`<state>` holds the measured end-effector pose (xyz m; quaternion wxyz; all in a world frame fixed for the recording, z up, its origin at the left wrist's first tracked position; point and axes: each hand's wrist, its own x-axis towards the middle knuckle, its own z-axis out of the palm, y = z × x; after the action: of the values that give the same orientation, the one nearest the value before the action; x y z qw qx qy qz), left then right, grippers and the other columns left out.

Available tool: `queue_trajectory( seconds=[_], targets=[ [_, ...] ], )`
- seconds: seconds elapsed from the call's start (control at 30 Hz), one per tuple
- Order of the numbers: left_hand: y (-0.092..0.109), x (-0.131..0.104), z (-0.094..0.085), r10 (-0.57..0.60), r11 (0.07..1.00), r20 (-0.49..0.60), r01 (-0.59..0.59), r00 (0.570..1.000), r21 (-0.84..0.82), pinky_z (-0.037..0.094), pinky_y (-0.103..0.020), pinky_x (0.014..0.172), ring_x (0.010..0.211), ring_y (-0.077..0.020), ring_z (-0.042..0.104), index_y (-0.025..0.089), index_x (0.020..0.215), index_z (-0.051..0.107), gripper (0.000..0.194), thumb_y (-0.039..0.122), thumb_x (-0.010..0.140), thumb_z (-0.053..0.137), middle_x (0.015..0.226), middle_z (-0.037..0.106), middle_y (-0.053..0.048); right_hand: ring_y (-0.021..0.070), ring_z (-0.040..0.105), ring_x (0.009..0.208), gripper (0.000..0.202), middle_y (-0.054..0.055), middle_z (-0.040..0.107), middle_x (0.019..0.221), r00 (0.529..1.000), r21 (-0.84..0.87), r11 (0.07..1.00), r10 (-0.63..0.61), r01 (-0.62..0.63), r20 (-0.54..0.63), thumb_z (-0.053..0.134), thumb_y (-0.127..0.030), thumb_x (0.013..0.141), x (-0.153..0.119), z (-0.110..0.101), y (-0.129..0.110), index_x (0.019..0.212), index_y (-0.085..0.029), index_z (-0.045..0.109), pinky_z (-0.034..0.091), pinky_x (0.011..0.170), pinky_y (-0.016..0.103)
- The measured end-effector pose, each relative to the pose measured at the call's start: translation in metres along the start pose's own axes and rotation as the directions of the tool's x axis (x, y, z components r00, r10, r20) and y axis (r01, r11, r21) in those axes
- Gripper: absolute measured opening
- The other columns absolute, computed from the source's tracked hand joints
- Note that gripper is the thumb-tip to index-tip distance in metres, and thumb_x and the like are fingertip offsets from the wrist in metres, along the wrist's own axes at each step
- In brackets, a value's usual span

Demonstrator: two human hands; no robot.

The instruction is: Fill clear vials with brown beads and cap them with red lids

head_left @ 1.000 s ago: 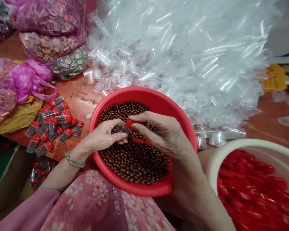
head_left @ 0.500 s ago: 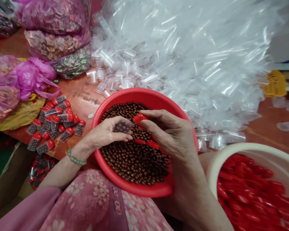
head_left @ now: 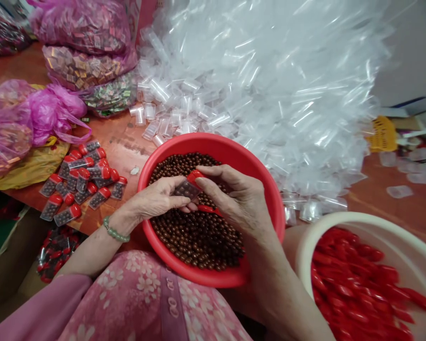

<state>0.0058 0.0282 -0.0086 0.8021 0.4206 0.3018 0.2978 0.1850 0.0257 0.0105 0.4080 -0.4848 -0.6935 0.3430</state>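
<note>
Over a red basin (head_left: 270,208) full of small brown balls (head_left: 195,239), my left hand (head_left: 159,196) grips a clear plastic container (head_left: 186,189) with brown balls inside. My right hand (head_left: 234,194) pinches a red cap (head_left: 194,176) between thumb and fingers. The cap sits at the container's upper end, touching it; whether it is pressed fully on I cannot tell. Another red cap (head_left: 208,209) lies on the balls under my hands, partly hidden by the right one.
Several filled, red-capped containers (head_left: 81,175) lie on the table at left; more (head_left: 57,253) are in a box below. Empty clear containers (head_left: 262,85) are heaped behind the basin. A cream tub (head_left: 305,265) of red caps (head_left: 358,284) stands right. Pink bags (head_left: 88,28) sit back left.
My right hand has moved left and brought the red cap onto the end of the container, which was apart from it before. The view has shifted slightly to the right.
</note>
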Motion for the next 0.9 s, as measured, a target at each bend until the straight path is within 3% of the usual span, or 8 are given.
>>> queue_trajectory(
  seconds=[0.17,0.3,0.37,0.53,0.7,0.9],
  targets=[
    [-0.003,0.0,0.003,0.027,0.97,-0.088,-0.004,0.996,0.243,0.049,-0.028,0.074,0.075,-0.0113,0.06,0.013,0.103,0.058,0.02,0.012,0.084,0.053,0.08,0.062,-0.001,0.0142,0.07,0.079,0.018,0.001,0.075,0.091,0.999,-0.025,1.0,-0.004,0.005,0.033,0.066,-0.025,0.087,-0.001,0.002,0.004,0.103,-0.022,0.072,0.056,0.075,0.029],
    [-0.007,-0.001,0.005,0.139,0.83,-0.146,-0.035,0.979,0.557,0.048,-0.034,0.081,0.084,-0.0165,0.061,0.014,0.106,0.056,0.022,0.013,0.085,0.051,0.093,0.064,-0.005,0.0164,0.071,0.083,0.018,0.003,0.076,0.095,1.0,-0.018,1.0,0.012,-0.012,0.006,0.065,-0.027,0.087,-0.006,0.005,0.008,0.104,-0.023,0.072,0.058,0.077,0.032],
    [-0.008,-0.001,0.005,0.182,0.784,-0.136,-0.06,0.974,0.618,0.047,-0.037,0.087,0.093,-0.0198,0.061,0.015,0.104,0.056,0.019,0.016,0.086,0.051,0.1,0.065,-0.007,0.0175,0.072,0.086,0.017,0.003,0.076,0.097,1.0,-0.008,1.0,0.011,-0.011,-0.027,0.066,-0.027,0.087,-0.01,0.006,0.009,0.103,-0.025,0.071,0.059,0.08,0.034],
    [-0.007,-0.001,0.003,0.167,0.787,-0.119,-0.06,0.979,0.614,0.047,-0.037,0.087,0.095,-0.0213,0.061,0.016,0.106,0.057,0.02,0.019,0.086,0.052,0.104,0.066,-0.008,0.0177,0.071,0.084,0.019,0.003,0.075,0.095,0.997,-0.006,0.998,0.069,-0.07,-0.018,0.066,-0.031,0.087,-0.01,0.007,0.011,0.104,-0.025,0.071,0.059,0.079,0.035],
    [-0.004,-0.003,0.005,0.143,0.782,-0.096,-0.053,0.985,0.622,0.047,-0.032,0.076,0.081,-0.0173,0.058,0.015,0.098,0.059,0.014,0.021,0.088,0.053,0.09,0.065,-0.005,0.0147,0.07,0.078,0.016,0.0,0.073,0.086,0.98,0.171,0.966,0.197,-0.195,0.001,0.071,-0.034,0.083,-0.006,0.003,0.01,0.097,-0.025,0.072,0.059,0.071,0.028],
    [-0.007,0.0,0.004,0.087,0.86,-0.092,-0.028,0.992,0.51,0.049,-0.03,0.073,0.079,-0.0159,0.061,0.015,0.101,0.058,0.016,0.017,0.086,0.052,0.088,0.065,-0.004,0.0137,0.069,0.078,0.016,0.0,0.073,0.088,0.983,0.182,0.968,0.181,-0.172,-0.037,0.072,-0.032,0.082,-0.009,0.003,0.012,0.097,-0.027,0.073,0.058,0.071,0.026]
  ],
)
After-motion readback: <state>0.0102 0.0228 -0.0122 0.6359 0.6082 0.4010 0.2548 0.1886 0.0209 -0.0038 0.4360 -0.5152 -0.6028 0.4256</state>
